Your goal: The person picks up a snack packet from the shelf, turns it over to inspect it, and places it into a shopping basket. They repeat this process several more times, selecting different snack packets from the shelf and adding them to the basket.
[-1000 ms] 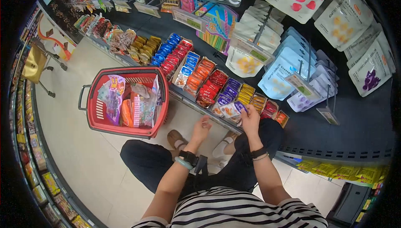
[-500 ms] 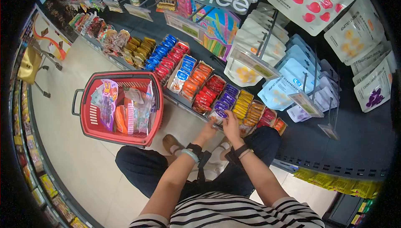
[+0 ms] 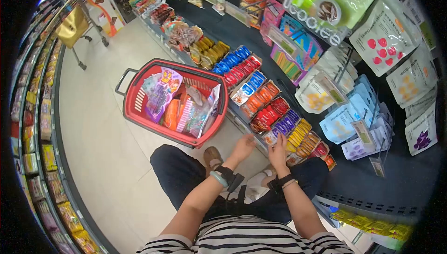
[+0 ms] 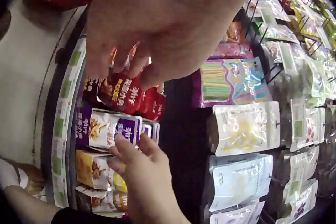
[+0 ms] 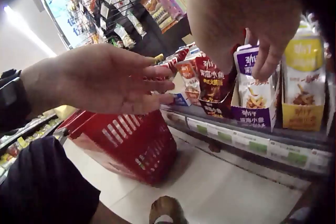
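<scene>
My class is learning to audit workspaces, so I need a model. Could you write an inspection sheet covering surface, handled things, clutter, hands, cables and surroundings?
Surface: flat black shelf, edged with a white strip bearing green labels.
Handled things: flat purple-and-white snack packets, upright in a purple-fronted box.
Clutter: red plastic slotted basket holding plastic-wrapped goods, standing on a pale tiled floor.
Hands: right hand has its fingers at the snack packets, grip unclear; left hand is open nearby, holding nothing visible.
Cables: thin dark cord or strap near the left wrist; which, unclear.
Surroundings: hanging pale-blue plastic pouches; gold-coloured bag at the head view's far left.
</scene>
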### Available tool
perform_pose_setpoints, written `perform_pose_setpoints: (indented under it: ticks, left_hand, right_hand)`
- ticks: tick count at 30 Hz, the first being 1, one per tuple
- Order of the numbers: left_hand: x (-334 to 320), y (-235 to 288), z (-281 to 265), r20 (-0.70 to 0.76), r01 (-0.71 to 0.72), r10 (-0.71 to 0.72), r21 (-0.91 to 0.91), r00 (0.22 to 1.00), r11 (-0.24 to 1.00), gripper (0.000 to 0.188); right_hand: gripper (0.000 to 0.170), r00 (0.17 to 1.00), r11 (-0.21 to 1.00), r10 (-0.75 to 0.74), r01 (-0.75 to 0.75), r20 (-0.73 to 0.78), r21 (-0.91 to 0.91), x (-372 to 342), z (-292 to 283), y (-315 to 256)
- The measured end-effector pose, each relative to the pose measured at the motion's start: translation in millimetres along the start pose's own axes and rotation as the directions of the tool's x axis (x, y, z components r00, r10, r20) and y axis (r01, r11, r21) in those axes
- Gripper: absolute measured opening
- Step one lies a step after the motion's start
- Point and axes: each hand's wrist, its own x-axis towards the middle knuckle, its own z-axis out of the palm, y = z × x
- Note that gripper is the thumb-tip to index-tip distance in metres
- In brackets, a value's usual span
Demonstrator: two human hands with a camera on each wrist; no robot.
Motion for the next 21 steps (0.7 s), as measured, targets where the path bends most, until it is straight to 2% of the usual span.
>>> perform_pose_setpoints:
  ticks: [1,2,3,5,6,8,9,10,11,12,13,16,21]
  left_hand:
    - [-3.5,-1.1,-6.8,-0.11,-0.139,0.151,0.11,0.982,0.984,0.039]
    - [-6.6,-2.0,-14.5,-0.201,-0.258,0.306,0.235,0.931,0.937,0.038]
    - [-11.3,3.8,-23.5,-0.211,-0.261,0.312,0.236,0.926,0.936,0.038]
    - [-19.0,16.3,-43.3,-0.402,-0.396,0.546,0.398,0.735,0.827,0.04]
    - [-25.7,24.5,-53.6,-0.407,-0.396,0.547,0.4,0.731,0.827,0.04]
    - [-37.0,36.3,-73.1,-0.478,-0.314,0.586,0.533,0.654,0.786,0.041]
    - [-36.5,31.9,-82.4,-0.508,-0.239,0.544,0.545,0.668,0.803,0.045]
    - [-38.1,26.8,-88.2,-0.506,-0.24,0.543,0.545,0.67,0.803,0.045]
    - [-39.5,21.3,-91.9,-0.508,-0.151,0.523,0.603,0.685,0.783,0.048]
    - [-40.5,15.8,-95.4,-0.512,-0.061,0.502,0.655,0.697,0.753,0.05]
    - [-38.6,6.0,-99.1,-0.457,0.011,0.42,0.686,0.784,0.727,0.057]
    - [-41.3,0.7,-95.3,-0.437,0.0,0.488,0.745,0.755,0.667,0.059]
    - [-43.7,7.6,-84.3,-0.45,0.026,0.464,0.738,0.763,0.674,0.059]
  right_hand:
    - [0.064,0.998,0.994,-0.059,0.058,-0.004,-0.091,-3.7,6.4,0.6]
    - [0.064,0.997,0.993,-0.071,0.071,-0.002,-0.091,-9.5,11.3,1.9]
    - [0.064,0.998,0.998,-0.057,0.058,0.033,-0.02,-16.2,10.4,-6.3]
    - [0.064,0.996,0.997,-0.054,0.051,0.07,0.053,-25.4,15.8,-17.9]
    - [0.062,0.996,0.996,-0.071,0.068,0.053,0.057,-31.0,19.7,-19.2]
    - [0.061,0.996,0.995,-0.086,0.084,0.035,0.057,-37.5,24.4,-21.0]
    - [0.059,0.993,0.994,-0.09,0.085,0.076,0.065,-41.1,26.6,-21.2]
    - [0.057,0.989,0.994,-0.092,0.084,0.117,0.073,-45.2,28.8,-20.9]
    - [0.057,0.99,0.994,-0.087,0.08,0.115,0.072,-48.5,31.5,-20.1]
    - [0.054,0.981,0.986,-0.154,0.145,0.117,0.082,-50.6,35.7,-17.9]
    - [0.051,0.968,0.974,-0.218,0.208,0.121,0.092,-54.1,39.5,-15.5]
    - [0.051,0.969,0.986,-0.151,0.133,0.195,0.102,-65.8,48.8,-11.2]
    - [0.053,0.97,0.984,-0.15,0.128,0.192,0.122,-80.4,49.4,-11.1]
